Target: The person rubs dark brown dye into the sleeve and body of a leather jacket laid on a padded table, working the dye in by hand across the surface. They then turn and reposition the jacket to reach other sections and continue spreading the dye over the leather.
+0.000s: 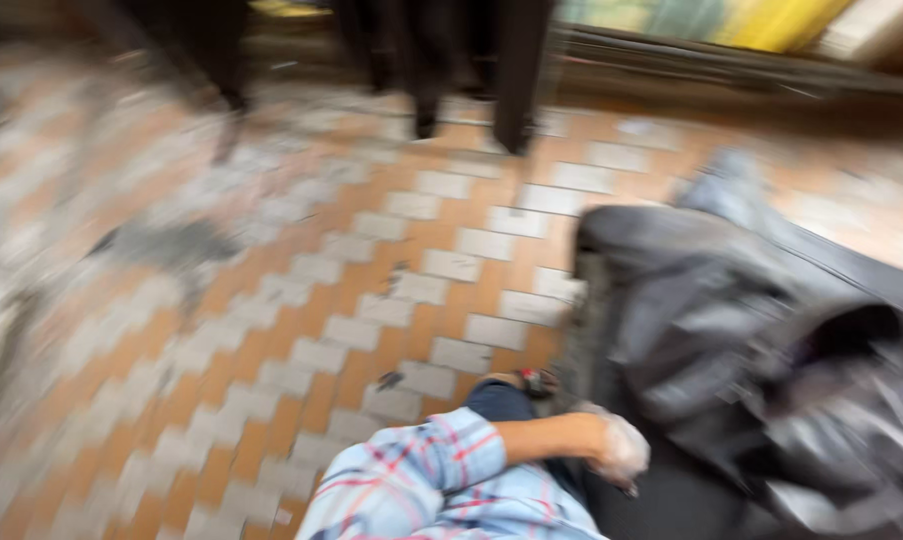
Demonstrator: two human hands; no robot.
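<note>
Here, one hand (616, 450) in a thin clear glove — which hand cannot be told — rests at the near edge of a dark, crumpled bag (741, 340) on the orange-and-grey tiled floor (371, 300). Blur hides the fingers' set. The bag looks soft and bulky — probably best gripped by its gathered rim.

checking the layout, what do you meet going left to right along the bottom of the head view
orange and grey tiled floor → blue and red plaid sleeve → hand → dark grey crumpled bag
</note>
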